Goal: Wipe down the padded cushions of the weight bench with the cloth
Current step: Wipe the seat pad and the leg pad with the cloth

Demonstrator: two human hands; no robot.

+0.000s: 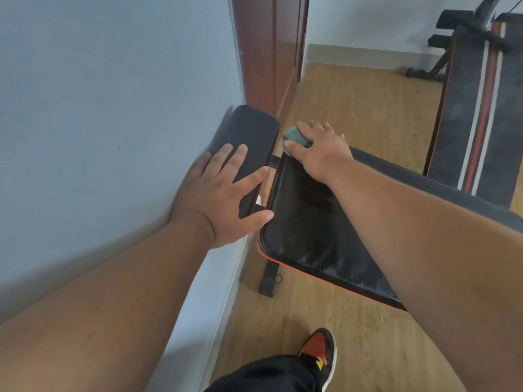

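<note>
- No brand, label or lettering can be read anywhere here; the small white patch in the gap between the two pads is too blurred to make out.
- Your weight bench has two padded parts: a small black head cushion close to the pale wall, and a longer, glossy black main cushion edged with a thin red trim.
- The main cushion shines and shows faint streaks near its far corner; its surface creases slightly along the near edge.
- The cloth is a small grey-green wad, bunched up at the far corner of the main cushion, just beside the head cushion.
- Your right hand lies over the cloth, thumb and fingers curled round it, pressing it on the cushion's corner.
- Your left hand is flat and spread, fingers straight, resting on the near end of the head cushion, the thumb reaching to the main cushion's edge; it holds nothing.
- A black bench foot stands on the wooden floor under the main cushion.
- A second bench, dark with red and white stripes, stands well apart at the right.
- Your red and black shoe with a yellow mark shows at the bottom.
</note>
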